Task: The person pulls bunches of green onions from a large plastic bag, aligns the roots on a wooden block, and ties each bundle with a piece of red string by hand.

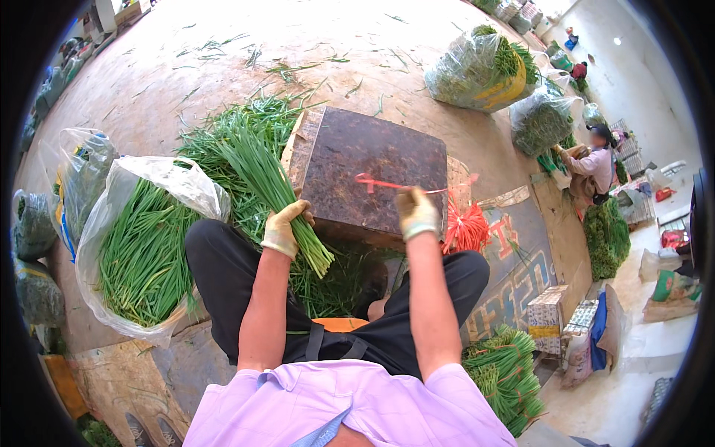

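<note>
My left hand (281,229), in a pale yellow glove, is closed round the lower stalks of a bunch of long green chives (261,167). Its cut ends point toward me and its leaves slant away to the upper left. Over the right part of a dark, box-like block (365,160), my gloved right hand (417,211) is closed, slightly blurred, on a thin red tie strip (383,182). The strip's looped end stretches left above the block. A bundle of red tie strips (467,226) hangs at the block's right side.
Loose chives (216,153) lie heaped left of the block. A plastic bag of chives (145,257) stands by my left knee. Tied bunches (503,376) lie at lower right. Stuffed bags (477,71) stand at far right, near a seated person (592,167).
</note>
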A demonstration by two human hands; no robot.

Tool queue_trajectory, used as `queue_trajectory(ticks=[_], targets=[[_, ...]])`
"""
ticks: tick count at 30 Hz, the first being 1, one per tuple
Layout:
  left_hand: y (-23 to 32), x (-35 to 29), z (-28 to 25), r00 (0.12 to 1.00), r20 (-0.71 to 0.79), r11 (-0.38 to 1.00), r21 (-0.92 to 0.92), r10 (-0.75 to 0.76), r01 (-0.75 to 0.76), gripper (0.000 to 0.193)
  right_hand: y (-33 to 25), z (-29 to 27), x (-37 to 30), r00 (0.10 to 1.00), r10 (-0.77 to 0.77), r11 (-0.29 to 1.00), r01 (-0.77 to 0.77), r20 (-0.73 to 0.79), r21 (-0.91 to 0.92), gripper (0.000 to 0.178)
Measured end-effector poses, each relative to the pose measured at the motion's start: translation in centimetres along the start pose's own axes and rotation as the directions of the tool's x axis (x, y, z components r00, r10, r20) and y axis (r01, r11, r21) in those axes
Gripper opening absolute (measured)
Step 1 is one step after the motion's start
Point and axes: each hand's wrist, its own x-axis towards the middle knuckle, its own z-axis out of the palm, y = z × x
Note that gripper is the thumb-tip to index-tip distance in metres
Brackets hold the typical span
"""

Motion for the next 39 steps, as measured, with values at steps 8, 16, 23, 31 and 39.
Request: queue_trajectory(ticks=[8,16,23,31,39], targets=[[1.5,0.6,-2.2,0.991,-0.130,0.997,0.080,0.013,-0.003,0.041,7.4,0.5,-3.6,0.981,0.190,0.930,-0.165,0.046,-0.328,0.022],[-1.7,5.0,5.1,0.991,0.003,0.949,0.288,-0.133,0.126,0.025,2.9,1.6,3.1,0.666,-0.318,-0.205,0.647,0.675,-0.734,0.028],[-7.0,8.8,9.6,0.982,-0.078,0.770,0.611,-0.172,0.184,0.017,3.2,0.4,1.9,0.851,-0.248,0.041,0.487,0.464,-0.872,0.040],[-13.7,13.7,12.0,0.964,-0.013,0.304,0.950,0.266,-0.071,0.040,0.0,0.5,1.6,0.854,-0.313,0.153,0.478,0.417,-0.865,0.046],[-14.3,9.3,16.0,0.886,0.050,-0.375,0.916,0.462,0.144,0.082,-0.7,-1.7,3.4,0.777,-0.352,0.160,0.599,0.521,-0.785,0.045]])
